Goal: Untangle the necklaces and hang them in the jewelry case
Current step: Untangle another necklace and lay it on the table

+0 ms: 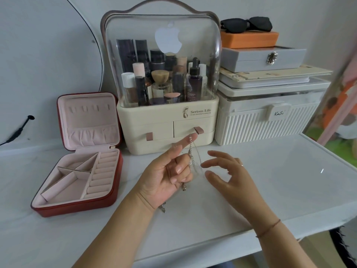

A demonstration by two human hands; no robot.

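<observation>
Silver necklaces (190, 151): tangled, draped over our left hand (166, 175), its fingers curled round them
Right hand (226, 171): fingers loose, spread
Red jewelry case (77, 206): lid up

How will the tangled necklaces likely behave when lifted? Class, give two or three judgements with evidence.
Probably floppy: the necklaces drape limply over the index finger of the left hand and dangle below it. Likely light: one raised finger props them up. Apt to snag, since the fine strands hang bunched together.
</observation>
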